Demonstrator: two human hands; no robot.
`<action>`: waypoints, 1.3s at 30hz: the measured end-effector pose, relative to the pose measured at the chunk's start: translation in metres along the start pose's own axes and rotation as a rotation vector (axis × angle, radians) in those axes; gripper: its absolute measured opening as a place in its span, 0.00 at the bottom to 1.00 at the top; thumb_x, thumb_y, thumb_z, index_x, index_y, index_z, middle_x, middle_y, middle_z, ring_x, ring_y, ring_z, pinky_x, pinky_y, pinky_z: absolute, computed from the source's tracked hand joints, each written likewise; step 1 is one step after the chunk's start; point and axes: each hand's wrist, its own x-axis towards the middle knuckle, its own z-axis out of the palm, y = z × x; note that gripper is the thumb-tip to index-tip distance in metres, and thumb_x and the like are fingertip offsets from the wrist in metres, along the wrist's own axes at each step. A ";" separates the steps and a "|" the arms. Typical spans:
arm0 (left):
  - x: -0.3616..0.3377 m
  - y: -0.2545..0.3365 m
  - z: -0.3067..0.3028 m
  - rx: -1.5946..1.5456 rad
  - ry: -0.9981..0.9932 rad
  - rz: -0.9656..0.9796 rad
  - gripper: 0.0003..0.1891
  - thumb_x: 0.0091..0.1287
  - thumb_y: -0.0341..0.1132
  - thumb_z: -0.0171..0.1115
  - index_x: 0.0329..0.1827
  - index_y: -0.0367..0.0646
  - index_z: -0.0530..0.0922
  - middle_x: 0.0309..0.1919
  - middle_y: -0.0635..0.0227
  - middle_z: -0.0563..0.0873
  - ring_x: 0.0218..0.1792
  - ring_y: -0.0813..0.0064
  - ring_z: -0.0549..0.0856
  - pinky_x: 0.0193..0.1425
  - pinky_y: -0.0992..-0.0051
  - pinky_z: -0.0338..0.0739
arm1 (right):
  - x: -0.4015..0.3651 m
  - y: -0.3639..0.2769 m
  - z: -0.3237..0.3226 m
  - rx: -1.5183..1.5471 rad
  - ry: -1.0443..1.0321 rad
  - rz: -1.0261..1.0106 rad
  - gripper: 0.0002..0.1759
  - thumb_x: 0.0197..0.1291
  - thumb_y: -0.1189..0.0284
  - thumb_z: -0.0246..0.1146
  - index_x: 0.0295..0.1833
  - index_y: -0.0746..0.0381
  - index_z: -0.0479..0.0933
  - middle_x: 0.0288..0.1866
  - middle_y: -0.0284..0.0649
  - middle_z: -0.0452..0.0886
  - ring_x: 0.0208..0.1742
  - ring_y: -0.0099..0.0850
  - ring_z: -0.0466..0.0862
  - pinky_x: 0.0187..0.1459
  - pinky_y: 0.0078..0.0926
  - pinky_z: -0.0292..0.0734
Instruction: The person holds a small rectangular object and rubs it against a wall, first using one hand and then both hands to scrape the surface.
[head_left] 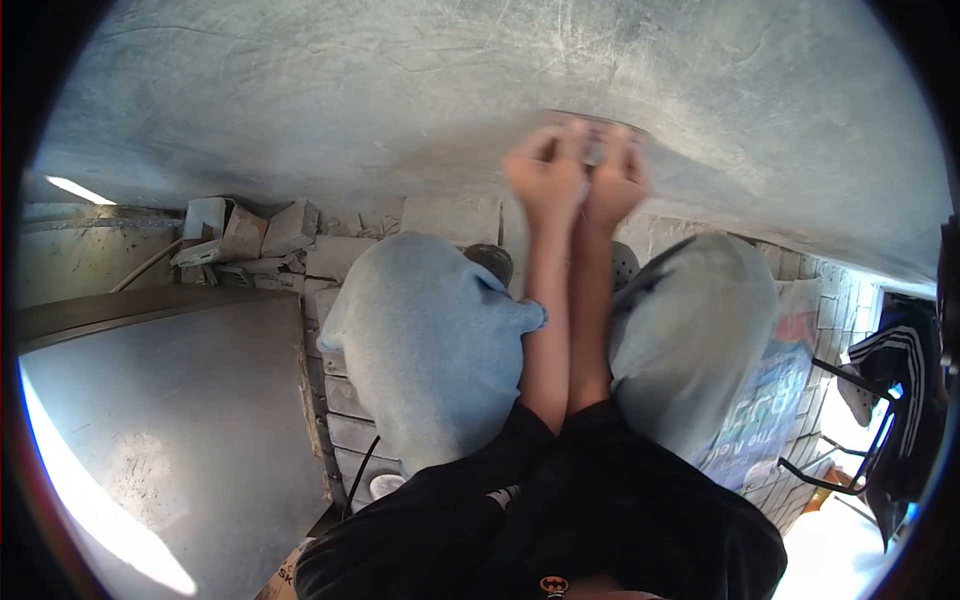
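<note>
My left hand [545, 175] and my right hand [615, 178] are side by side against a grey, smooth plastered wall [400, 90]. Both are closed, fingers curled around a thin flat tool [598, 118] whose long dark edge lies along the wall. Most of that tool is hidden by my fingers, and motion blur softens it, so its exact kind does not show. Both forearms reach forward between my bent knees, almost touching each other.
Broken bricks or blocks [245, 230] are piled at the wall's foot on the left. A large grey metal panel [170, 430] stands nearer me. Brick paving [350, 400] lies below, with a printed sheet [765, 400] on the right. Beyond is a dark metal-framed chair [850, 480] with clothing.
</note>
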 end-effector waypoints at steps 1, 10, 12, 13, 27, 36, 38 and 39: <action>0.006 0.014 -0.018 0.071 0.116 0.071 0.08 0.61 0.32 0.61 0.30 0.34 0.81 0.23 0.69 0.82 0.24 0.83 0.78 0.26 0.82 0.72 | -0.014 0.004 0.016 -0.006 -0.097 -0.018 0.11 0.60 0.69 0.60 0.27 0.64 0.78 0.20 0.31 0.77 0.18 0.16 0.72 0.18 0.13 0.64; 0.011 0.015 -0.021 -0.067 0.263 0.070 0.09 0.63 0.32 0.59 0.29 0.33 0.78 0.21 0.66 0.81 0.21 0.83 0.78 0.23 0.82 0.75 | -0.025 -0.007 0.025 0.027 -0.222 0.096 0.11 0.60 0.73 0.58 0.28 0.68 0.76 0.19 0.31 0.76 0.19 0.15 0.72 0.20 0.14 0.62; 0.000 0.004 0.003 -0.142 0.223 0.030 0.09 0.63 0.32 0.59 0.28 0.34 0.78 0.22 0.66 0.81 0.21 0.83 0.78 0.24 0.82 0.75 | -0.006 -0.015 0.006 0.003 -0.211 0.063 0.12 0.61 0.72 0.58 0.28 0.67 0.76 0.20 0.32 0.76 0.19 0.16 0.72 0.20 0.13 0.63; -0.006 -0.001 0.014 -0.145 0.148 0.008 0.09 0.62 0.32 0.60 0.29 0.34 0.79 0.22 0.66 0.81 0.22 0.81 0.79 0.24 0.81 0.76 | 0.003 -0.018 -0.003 -0.024 -0.130 0.036 0.12 0.62 0.71 0.57 0.28 0.66 0.76 0.20 0.33 0.77 0.19 0.16 0.73 0.20 0.13 0.64; -0.004 0.007 0.014 -0.038 0.146 0.161 0.08 0.61 0.30 0.60 0.28 0.34 0.80 0.21 0.69 0.81 0.24 0.83 0.78 0.28 0.83 0.72 | 0.005 -0.011 -0.003 0.088 -0.170 0.051 0.12 0.62 0.70 0.58 0.31 0.66 0.79 0.22 0.32 0.79 0.21 0.16 0.75 0.22 0.13 0.69; 0.005 0.016 -0.012 -0.075 0.227 0.062 0.08 0.62 0.31 0.61 0.29 0.35 0.80 0.20 0.69 0.80 0.23 0.84 0.78 0.24 0.82 0.72 | -0.018 -0.018 0.017 0.028 -0.188 0.091 0.10 0.59 0.73 0.60 0.27 0.66 0.78 0.19 0.32 0.77 0.21 0.15 0.73 0.21 0.12 0.64; -0.006 0.001 0.013 -0.116 0.174 0.007 0.08 0.61 0.31 0.61 0.29 0.35 0.80 0.20 0.68 0.80 0.23 0.84 0.78 0.24 0.82 0.72 | 0.003 -0.019 -0.007 -0.020 -0.125 0.086 0.10 0.59 0.72 0.60 0.28 0.66 0.78 0.20 0.32 0.77 0.21 0.15 0.73 0.21 0.12 0.65; -0.012 -0.007 0.024 -0.089 0.108 -0.039 0.08 0.61 0.33 0.62 0.30 0.35 0.81 0.21 0.69 0.81 0.23 0.83 0.77 0.26 0.82 0.73 | 0.014 -0.021 -0.019 -0.058 -0.060 0.090 0.10 0.59 0.72 0.60 0.28 0.66 0.78 0.20 0.32 0.78 0.21 0.15 0.73 0.22 0.12 0.65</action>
